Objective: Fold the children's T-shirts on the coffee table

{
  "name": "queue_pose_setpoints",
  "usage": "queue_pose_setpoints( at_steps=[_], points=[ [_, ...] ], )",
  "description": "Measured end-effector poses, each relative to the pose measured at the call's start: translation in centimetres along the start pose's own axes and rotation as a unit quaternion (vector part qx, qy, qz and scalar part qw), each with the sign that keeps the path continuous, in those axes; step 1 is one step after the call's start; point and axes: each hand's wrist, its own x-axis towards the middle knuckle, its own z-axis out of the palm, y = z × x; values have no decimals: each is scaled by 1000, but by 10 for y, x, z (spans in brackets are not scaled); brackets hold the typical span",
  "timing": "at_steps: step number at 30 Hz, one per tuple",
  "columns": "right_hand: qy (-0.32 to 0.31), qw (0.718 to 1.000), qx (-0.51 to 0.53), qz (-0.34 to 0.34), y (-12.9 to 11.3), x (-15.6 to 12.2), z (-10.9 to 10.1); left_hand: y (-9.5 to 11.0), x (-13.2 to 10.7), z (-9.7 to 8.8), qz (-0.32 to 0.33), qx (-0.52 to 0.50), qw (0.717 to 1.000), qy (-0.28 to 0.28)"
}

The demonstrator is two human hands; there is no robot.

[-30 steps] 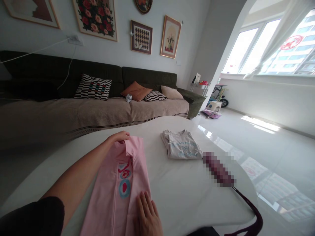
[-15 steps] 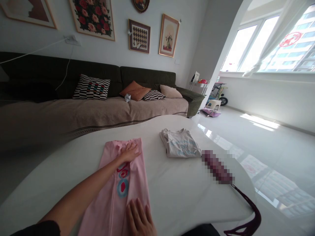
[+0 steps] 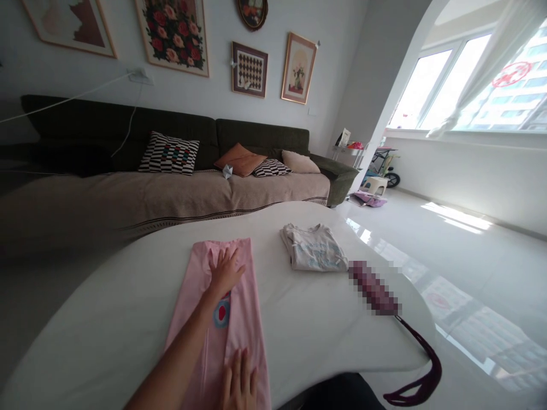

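Pink garment (image 3: 245,322), folded into a long panel, lies on the left of the white table (image 3: 316,341). Toward its far end the left hand (image 3: 226,272) rests with fingers widely spread; nearer, the right hand (image 3: 240,381) lies flat, fingers straight and slightly parted. Neither grips anything. Dragging palms could rumple the layers or skew the edges; the grey T-shirt (image 3: 314,249) sits well apart, right.

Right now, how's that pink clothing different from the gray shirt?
The pink garment is long and narrow, the gray shirt compact. The pink garment has a red-blue design, the gray shirt bluish lettering. Left hand and right hand touch the pink garment, not the gray shirt. Both lie on the white table.
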Motion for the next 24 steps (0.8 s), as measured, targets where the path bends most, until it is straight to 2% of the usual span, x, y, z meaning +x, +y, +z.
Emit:
queue_pose_setpoints(
  at_steps=[3,7,10,13,15,17,20,22,24],
  points=[
    [-35,999,9,35,-5,9,-9,2,-80,-4,-56,-47,996,44],
    [-112,992,48,-13,-7,29,-62,-24,-178,4,-21,-44,999,17],
    [-174,982,53,-51,-5,34,-101,-54,-225,6,0,-28,999,-24],
    [-250,952,68,-164,11,23,-118,-73,-255,1,63,-19,995,-80],
    [-266,934,54,-231,30,10,-119,-76,-270,-2,105,-9,991,-83],
    [-227,939,3,-259,50,-2,-118,-75,-281,-2,119,13,991,-58],
    [-125,947,-71,-288,72,-15,-119,-77,-291,8,114,40,992,-32],
    [-71,941,-76,-322,79,-20,-123,-83,-295,17,119,30,992,-31],
    [-50,932,-51,-354,81,-23,-128,-91,-298,25,144,-4,988,-60]
  ],
)
